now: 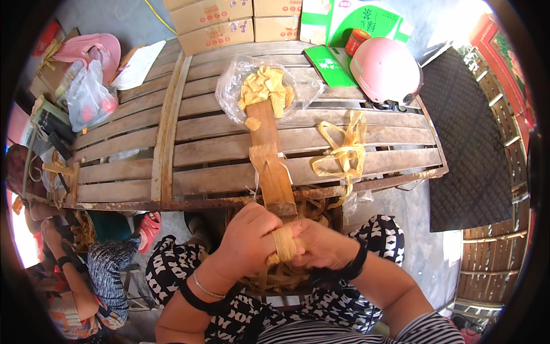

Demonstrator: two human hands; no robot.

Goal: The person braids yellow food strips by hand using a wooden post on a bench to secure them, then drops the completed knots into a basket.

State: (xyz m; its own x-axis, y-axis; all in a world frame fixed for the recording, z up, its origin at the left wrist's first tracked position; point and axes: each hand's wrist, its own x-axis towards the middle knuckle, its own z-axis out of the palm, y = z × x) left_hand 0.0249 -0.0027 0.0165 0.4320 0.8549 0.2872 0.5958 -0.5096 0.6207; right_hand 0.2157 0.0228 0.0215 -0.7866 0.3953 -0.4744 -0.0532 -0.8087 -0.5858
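Both my hands meet just in front of the near end of a wooden board [264, 129], which lies on the slatted table and juts over its front edge. My left hand [247, 238] is closed on a pale yellow flat strip [283, 243]. From the other side my right hand [322, 243] grips the same strip, which looks folded or wrapped between the fingers. A band is wound around the board's middle. At its far end, a clear plastic bag [226, 94] holds a heap of small folded yellow pieces [266, 86].
Loose yellow strips [346, 149] lie on the slatted table [200, 155], right of the board. A pink helmet [385, 70], green box [366, 20] and cardboard boxes [220, 28] stand at the back. More strips fill a container below my hands. Another person [109, 275] sits at left.
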